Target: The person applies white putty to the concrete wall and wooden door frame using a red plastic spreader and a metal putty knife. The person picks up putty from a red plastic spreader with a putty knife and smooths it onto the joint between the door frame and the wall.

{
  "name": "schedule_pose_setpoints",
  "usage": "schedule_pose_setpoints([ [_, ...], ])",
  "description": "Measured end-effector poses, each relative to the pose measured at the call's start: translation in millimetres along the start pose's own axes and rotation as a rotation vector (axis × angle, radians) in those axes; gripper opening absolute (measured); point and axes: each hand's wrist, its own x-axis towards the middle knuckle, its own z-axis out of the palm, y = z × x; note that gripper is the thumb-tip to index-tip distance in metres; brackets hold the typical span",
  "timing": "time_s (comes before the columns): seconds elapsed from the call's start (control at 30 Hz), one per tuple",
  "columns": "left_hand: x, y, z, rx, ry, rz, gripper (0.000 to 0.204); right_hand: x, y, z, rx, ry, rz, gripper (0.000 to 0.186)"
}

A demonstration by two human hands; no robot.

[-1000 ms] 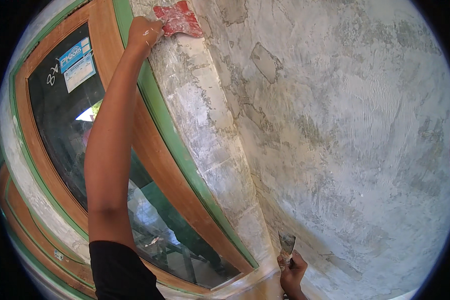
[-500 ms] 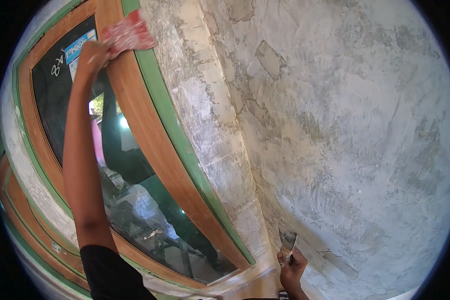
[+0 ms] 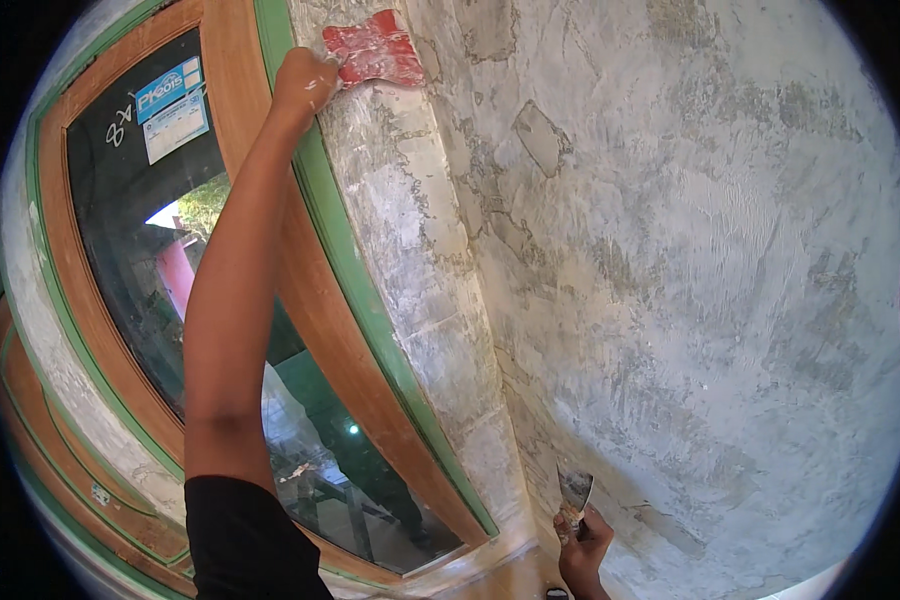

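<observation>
My left hand (image 3: 307,85) is closed on a red putty spreader (image 3: 375,50) smeared with white filler, its blade lying over the narrow wall strip (image 3: 395,190) beside the green door frame. My arm reaches up across the glass. Low on the right, my right hand (image 3: 584,550) grips a putty knife (image 3: 576,487) with its blade pointing up. Grey, crusted filler coats that blade and the part near the handle. The knife is held in front of the wall; whether it touches it, I cannot tell.
To the left stands a wooden-framed glass panel (image 3: 240,100) with a green outer frame (image 3: 355,270) and stickers (image 3: 175,110) on the pane. A large wall (image 3: 690,250) with patchy grey plaster fills the right. Another wooden panel (image 3: 80,480) shows at lower left.
My left hand has carried the red spreader to the right, from the wooden and green frame onto the wall strip. My right hand stays low with the putty knife, almost unmoved.
</observation>
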Motion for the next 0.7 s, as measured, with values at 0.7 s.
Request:
schedule_pose_setpoints([
  [0.7,-12,25,13,0.404,0.215,-0.022,0.026,-4,-6,-8,0.015,-0.039,0.060,0.015],
])
